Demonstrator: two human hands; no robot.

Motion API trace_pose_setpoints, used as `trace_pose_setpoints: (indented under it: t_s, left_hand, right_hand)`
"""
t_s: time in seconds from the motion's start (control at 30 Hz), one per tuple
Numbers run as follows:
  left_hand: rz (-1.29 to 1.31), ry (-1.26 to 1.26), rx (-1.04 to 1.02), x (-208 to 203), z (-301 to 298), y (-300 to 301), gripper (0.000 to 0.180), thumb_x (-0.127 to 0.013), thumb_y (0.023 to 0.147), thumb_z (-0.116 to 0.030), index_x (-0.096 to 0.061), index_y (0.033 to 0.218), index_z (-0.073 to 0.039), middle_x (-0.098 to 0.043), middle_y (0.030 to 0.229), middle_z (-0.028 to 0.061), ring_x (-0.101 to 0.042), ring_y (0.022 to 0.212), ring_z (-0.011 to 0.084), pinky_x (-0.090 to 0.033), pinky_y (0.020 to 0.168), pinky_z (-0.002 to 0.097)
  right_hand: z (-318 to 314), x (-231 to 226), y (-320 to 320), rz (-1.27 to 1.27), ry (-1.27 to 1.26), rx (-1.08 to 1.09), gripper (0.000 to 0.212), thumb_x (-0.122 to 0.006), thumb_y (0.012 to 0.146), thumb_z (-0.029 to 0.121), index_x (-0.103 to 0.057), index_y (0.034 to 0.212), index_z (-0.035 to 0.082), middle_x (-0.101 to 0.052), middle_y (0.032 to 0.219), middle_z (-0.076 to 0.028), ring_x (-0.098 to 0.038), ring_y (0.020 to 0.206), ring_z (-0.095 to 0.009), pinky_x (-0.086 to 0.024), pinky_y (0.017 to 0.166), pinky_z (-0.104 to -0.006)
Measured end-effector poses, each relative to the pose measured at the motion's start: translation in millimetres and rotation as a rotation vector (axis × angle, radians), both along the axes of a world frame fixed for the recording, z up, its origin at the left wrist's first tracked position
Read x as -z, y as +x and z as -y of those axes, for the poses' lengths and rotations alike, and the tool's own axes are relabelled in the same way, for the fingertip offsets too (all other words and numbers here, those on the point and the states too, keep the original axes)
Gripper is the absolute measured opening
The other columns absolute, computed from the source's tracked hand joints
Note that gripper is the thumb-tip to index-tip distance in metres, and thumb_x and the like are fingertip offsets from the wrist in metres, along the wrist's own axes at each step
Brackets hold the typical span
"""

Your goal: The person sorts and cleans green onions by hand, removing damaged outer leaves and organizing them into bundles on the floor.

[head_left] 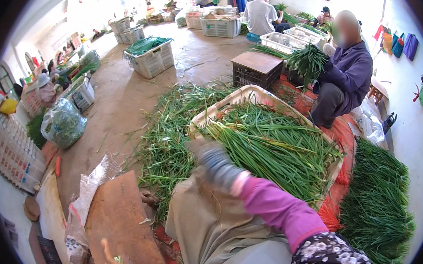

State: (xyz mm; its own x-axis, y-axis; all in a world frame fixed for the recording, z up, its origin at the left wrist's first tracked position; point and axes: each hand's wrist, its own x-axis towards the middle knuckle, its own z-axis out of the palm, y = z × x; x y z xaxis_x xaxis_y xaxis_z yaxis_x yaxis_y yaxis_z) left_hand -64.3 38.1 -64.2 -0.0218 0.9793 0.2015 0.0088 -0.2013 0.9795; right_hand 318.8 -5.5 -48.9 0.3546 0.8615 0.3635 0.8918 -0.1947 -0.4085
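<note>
My right hand [216, 165], in a grey glove, is smeared by motion. It reaches across my lap to the near left edge of a cream plastic crate [249, 91]. Its fingers cannot be made out. Heaped in the crate are long green chives [269, 141], stalk ends toward the left. More loose chive leaves [169, 144] lie on the floor left of the crate. Near the lower edge, a blurred tan shape [110, 253] with a bit of green may be my left hand; its fingers are unclear. A khaki cloth [206, 210] covers my lap.
A brown board [122, 219] leans at lower left beside a white woven sack [90, 185]. Tidy green bundles [378, 207] line the right wall. Across the crate, a person in purple [345, 72] holds chives. A dark crate with a wooden top [257, 61] and other crates stand beyond.
</note>
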Motion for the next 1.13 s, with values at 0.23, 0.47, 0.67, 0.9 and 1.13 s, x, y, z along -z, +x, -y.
trace_pose_setpoints:
  t_s: [0.23, 0.47, 0.67, 0.9, 1.13]
  left_hand:
    - [0.169, 0.046, 0.537, 9.5, -39.6, 227.4, 0.044, -0.059, 0.084, -0.007, -0.043, 0.124, 0.004, -0.050, 0.124, 0.0157, -0.050, 0.113, 0.0221, -0.037, 0.099, 0.0326]
    - [0.523, -0.711, 0.695, 41.2, -37.6, 402.4, 0.040, -0.059, 0.086, -0.019, -0.048, 0.120, -0.003, -0.052, 0.122, 0.0141, -0.050, 0.112, 0.0240, -0.037, 0.093, 0.0359]
    - [0.614, -0.728, 0.649, 87.6, -26.8, 459.9, 0.063, -0.068, 0.080, -0.017, -0.034, 0.132, -0.004, -0.049, 0.123, 0.0078, -0.047, 0.112, 0.0191, -0.033, 0.093, 0.0316]
    - [0.682, -0.716, 0.794, 142.0, -43.8, 463.5, 0.098, -0.074, 0.074, -0.017, -0.003, 0.141, -0.010, -0.034, 0.135, 0.0105, -0.048, 0.111, 0.0215, -0.036, 0.096, 0.0409]
    - [0.741, -0.903, 0.769, 139.0, -33.1, 457.2, 0.049, -0.070, 0.077, -0.025, -0.050, 0.118, -0.007, -0.061, 0.104, 0.0125, -0.062, 0.088, 0.0288, -0.053, 0.078, 0.0440]
  right_hand:
    - [73.3, 52.5, 117.0, -0.082, -0.730, 0.548, 0.108, -0.074, 0.060, 0.050, -0.014, 0.142, 0.016, -0.024, 0.144, -0.016, -0.024, 0.132, -0.034, -0.019, 0.105, -0.0548]
    - [76.4, 90.3, 195.6, -0.435, -0.566, 0.342, 0.091, -0.074, 0.060, 0.031, -0.030, 0.136, 0.006, -0.057, 0.111, -0.023, -0.057, 0.101, -0.031, -0.043, 0.090, -0.0358]
    - [112.2, 116.1, 236.7, -0.924, -0.106, 0.148, 0.087, -0.081, 0.056, 0.024, -0.040, 0.128, -0.002, -0.060, 0.108, -0.015, -0.057, 0.097, -0.023, -0.044, 0.087, -0.0315]
    - [102.3, 63.0, 157.7, -0.313, -0.289, 0.123, 0.090, -0.076, 0.062, 0.029, -0.031, 0.134, 0.001, -0.054, 0.112, -0.025, -0.055, 0.104, -0.034, -0.043, 0.090, -0.0346]
    - [85.0, 25.1, 170.9, -0.271, -0.773, -0.130, 0.093, -0.066, 0.071, 0.047, -0.019, 0.139, 0.005, -0.054, 0.116, -0.023, -0.054, 0.105, -0.035, -0.042, 0.090, -0.0391]
